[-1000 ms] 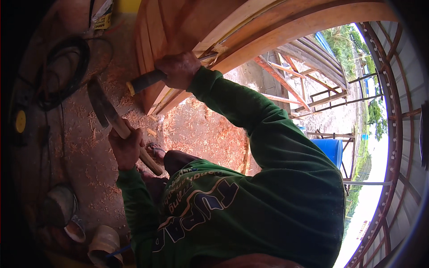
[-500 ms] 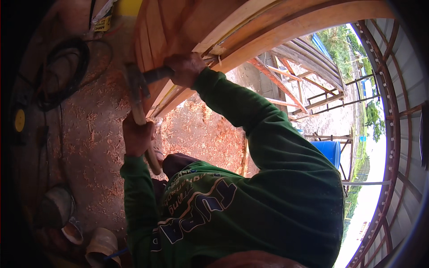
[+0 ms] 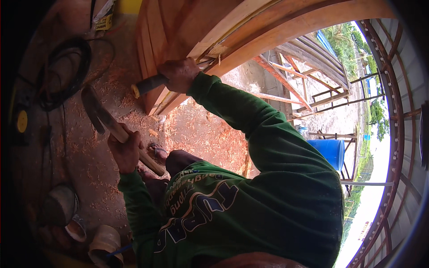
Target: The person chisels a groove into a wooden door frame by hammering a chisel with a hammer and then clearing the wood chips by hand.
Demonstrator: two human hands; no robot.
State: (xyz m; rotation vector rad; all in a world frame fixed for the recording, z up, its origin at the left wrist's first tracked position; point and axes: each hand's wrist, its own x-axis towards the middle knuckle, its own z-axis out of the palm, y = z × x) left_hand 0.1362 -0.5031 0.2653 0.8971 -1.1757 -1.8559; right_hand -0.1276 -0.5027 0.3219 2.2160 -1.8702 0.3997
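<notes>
My left hand (image 3: 124,149) is closed round the wooden handle of a hammer (image 3: 118,130). The hammer's dark metal head (image 3: 94,111) is at the left, apart from the other tool. Higher up, my right hand (image 3: 179,75) grips a chisel (image 3: 151,85) by its dark handle, whose yellowish butt end points toward the hammer. The chisel's far end lies at a recess in the edge of a wooden panel (image 3: 178,27); its tip is hard to make out. Both arms wear green sleeves.
Wood shavings (image 3: 203,129) cover the floor. At left lies a coiled black cable (image 3: 67,71), with containers (image 3: 105,243) below it. A blue drum (image 3: 328,152), stacked timber (image 3: 313,67) and a metal frame stand at right. My sandalled foot (image 3: 158,152) shows below the panel.
The hammer has swung left and away from the chisel's butt end, which it was close to before. My left hand moved slightly left and down; my right hand shifted a little left.
</notes>
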